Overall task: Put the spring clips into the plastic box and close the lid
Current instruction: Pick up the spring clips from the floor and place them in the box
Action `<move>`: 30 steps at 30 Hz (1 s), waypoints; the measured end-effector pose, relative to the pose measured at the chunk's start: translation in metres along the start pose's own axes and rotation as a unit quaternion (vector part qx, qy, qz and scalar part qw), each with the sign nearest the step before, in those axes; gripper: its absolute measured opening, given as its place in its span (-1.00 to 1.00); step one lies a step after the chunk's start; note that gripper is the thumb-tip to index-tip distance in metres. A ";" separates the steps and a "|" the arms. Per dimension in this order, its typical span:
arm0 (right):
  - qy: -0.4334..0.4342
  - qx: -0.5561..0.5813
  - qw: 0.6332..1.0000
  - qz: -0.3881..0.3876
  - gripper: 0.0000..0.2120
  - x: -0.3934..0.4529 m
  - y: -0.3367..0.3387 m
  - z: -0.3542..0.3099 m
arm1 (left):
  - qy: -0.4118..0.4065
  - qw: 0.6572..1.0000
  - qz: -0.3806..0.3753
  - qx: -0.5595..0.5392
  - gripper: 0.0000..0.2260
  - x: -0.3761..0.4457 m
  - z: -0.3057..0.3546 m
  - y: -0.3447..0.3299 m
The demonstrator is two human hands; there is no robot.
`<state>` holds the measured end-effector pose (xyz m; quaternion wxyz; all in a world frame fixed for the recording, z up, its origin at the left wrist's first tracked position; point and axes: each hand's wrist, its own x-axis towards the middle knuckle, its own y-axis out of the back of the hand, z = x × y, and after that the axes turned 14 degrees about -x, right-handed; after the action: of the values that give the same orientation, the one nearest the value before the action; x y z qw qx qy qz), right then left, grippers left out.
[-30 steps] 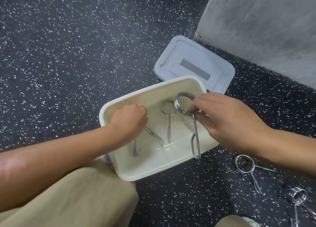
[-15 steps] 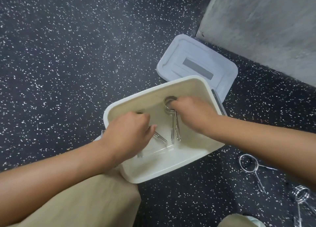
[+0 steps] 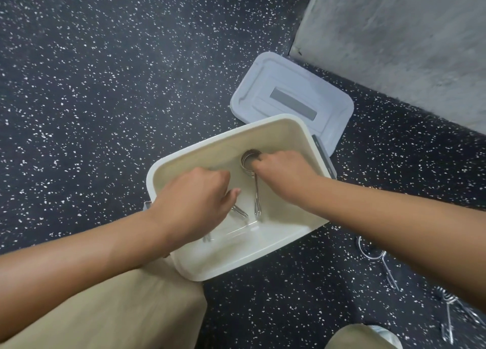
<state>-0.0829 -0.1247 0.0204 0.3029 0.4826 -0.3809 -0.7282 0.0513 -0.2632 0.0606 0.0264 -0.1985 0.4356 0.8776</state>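
Since the frame a second ago, the right hand (image 3: pixel 282 172) has gone from holding a spring clip above the rim to reaching down inside the box (image 3: pixel 228 267), and the left hand (image 3: pixel 194 204) has slid a little nearer the middle of the box floor.

The left hand is curled over a clip (image 3: pixel 238 212) lying on the bottom; only the ends of its wire legs show past the knuckles, one pointing toward the near right, and I cannot tell whether the fingers actually grip it. To its right, the right hand's fingers are closed on the coil of a second clip (image 3: pixel 253 180). That clip is bright steel wire: a round coil of several turns at the far end and a long narrow looped leg running from it. Its long axis runs front to back, coil toward the far wall, leg tip pointing toward the person.

The box is cream plastic, open, resting on the dark speckled floor (image 3: pixel 105 85). Behind it lies the grey lid (image 3: pixel 284 91), flat, partly tucked under the far right corner. Further right on the floor, two more loose clips (image 3: pixel 378 262) (image 3: pixel 449 312) lie near the right forearm.
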 end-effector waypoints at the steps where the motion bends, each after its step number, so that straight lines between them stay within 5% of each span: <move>1: -0.006 0.013 1.000 0.011 -0.62 -0.003 0.001 0.002 | -0.003 1.000 -0.001 0.002 -0.64 0.001 0.002 0.001; 9: -0.034 0.081 0.987 0.131 -0.81 -0.045 0.005 0.024 | -0.041 0.999 0.012 0.017 -0.64 0.018 0.021 0.010; 17: -0.061 0.126 0.985 0.098 -0.82 -0.134 0.019 0.060 | -0.114 0.993 0.005 -0.002 -0.65 0.034 0.059 0.010; 30: -0.319 0.317 0.891 0.061 -0.87 -0.264 -0.066 0.080 | -0.222 0.944 -0.213 0.121 -0.59 0.035 0.178 -0.007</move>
<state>-0.0702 0.1446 0.1086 0.0399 0.2699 -0.6965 -0.6637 -0.0375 -0.1255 0.1387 0.3322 -0.0823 0.4689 0.8142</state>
